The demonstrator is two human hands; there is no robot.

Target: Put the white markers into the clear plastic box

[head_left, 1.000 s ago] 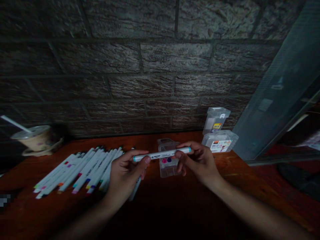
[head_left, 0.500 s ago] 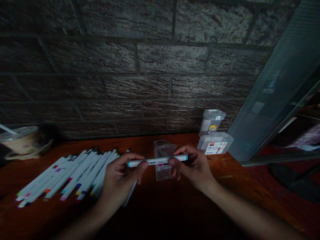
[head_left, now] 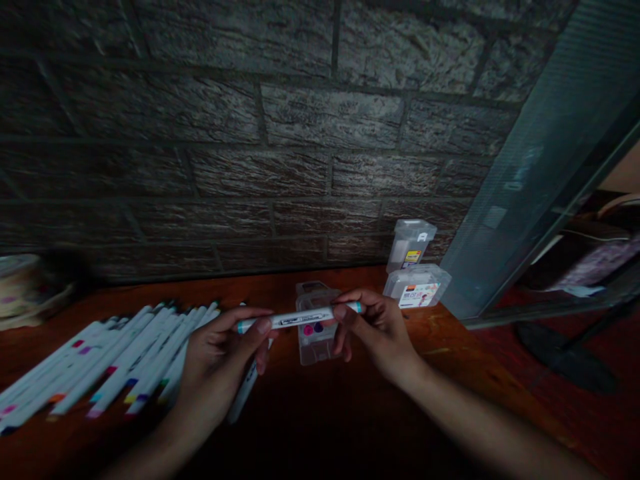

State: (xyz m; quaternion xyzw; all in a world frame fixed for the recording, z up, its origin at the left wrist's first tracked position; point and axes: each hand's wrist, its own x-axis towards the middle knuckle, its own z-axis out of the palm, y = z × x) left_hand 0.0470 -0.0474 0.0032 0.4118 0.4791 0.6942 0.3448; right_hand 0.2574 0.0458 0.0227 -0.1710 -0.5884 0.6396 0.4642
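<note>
A white marker (head_left: pixel 300 319) with teal ends is held level between my two hands, its printed side facing me. My left hand (head_left: pixel 225 353) pinches the left end between thumb and fingers. At the other end, my right hand (head_left: pixel 377 330) grips it the same way. Behind and below the marker lies a clear plastic case (head_left: pixel 315 347), where a pink and a dark blue round end show. Another white marker (head_left: pixel 244 393) rests on the table under my left hand, partly hidden by it. Left of that hand, several white markers (head_left: pixel 135 347) with coloured ends lie spread side by side.
On the wooden table (head_left: pixel 425 373), a clear case with a label (head_left: pixel 423 293) and a taller clear container (head_left: pixel 413 243) stand at the back right. A cup (head_left: pixel 20 287) sits at the far left. The brick wall (head_left: pixel 300 173) rises behind the table.
The view has shifted to the right, so the things appear further left. The marker has turned a little in my fingers, bringing more of its print into view.
</note>
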